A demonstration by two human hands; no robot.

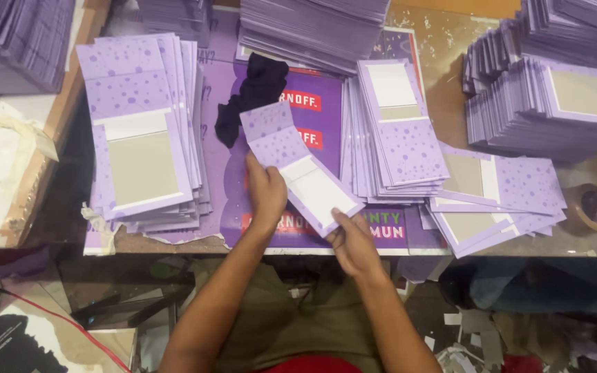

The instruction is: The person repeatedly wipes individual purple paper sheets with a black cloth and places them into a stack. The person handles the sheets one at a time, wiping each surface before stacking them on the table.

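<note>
I hold a purple card cover point(298, 166) with pale dots and a white panel, tilted above the middle of the worktop point(443, 41). My left hand point(267, 193) grips its left edge, fingers clenched on the card, and my right hand point(354, 242) pinches its lower right corner. Beneath it lies a purple printed poster point(326, 110) with a dark cloth point(253, 97) bunched on it, just beyond the card. To my left sits a fanned stack of the same covers point(143, 131), grey panel facing up. To my right is another fanned stack point(395, 131), then loose covers point(499, 193) spread near the worktop's front edge. Taller piles point(547, 103) stand at the far right, and more along the back.
</note>
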